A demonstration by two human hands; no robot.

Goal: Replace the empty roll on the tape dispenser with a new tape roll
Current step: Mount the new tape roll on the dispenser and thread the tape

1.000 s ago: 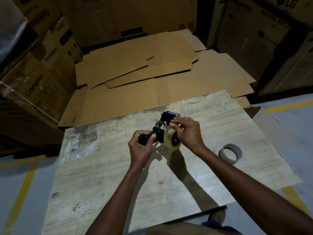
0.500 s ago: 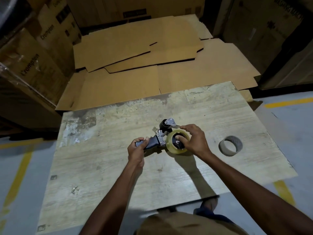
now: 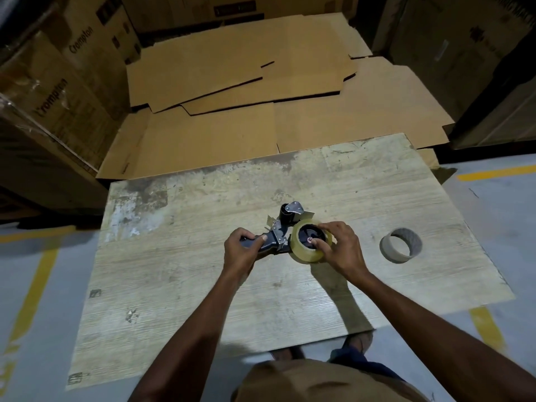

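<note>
The black tape dispenser [image 3: 282,232] lies on its side near the middle of the worn wooden board [image 3: 203,285]. My left hand [image 3: 242,252] grips its handle. A clear-yellowish new tape roll [image 3: 301,250] sits on the dispenser's black hub. My right hand [image 3: 338,245] curls over the roll's right side, with the thumb pressing near the hub centre and fingers on the rim. The empty grey cardboard core [image 3: 401,248] lies on the board to the right, apart from both hands.
Flattened cardboard sheets [image 3: 246,91] cover the floor beyond the board. Stacked cartons [image 3: 58,82] stand on the left and dark boxes [image 3: 478,68] on the right. Yellow floor lines [image 3: 32,300] run on both sides of the board.
The dispenser was lowered from an upright hold and now lies flat on the board. My right hand shifted onto the new roll at the hub.
</note>
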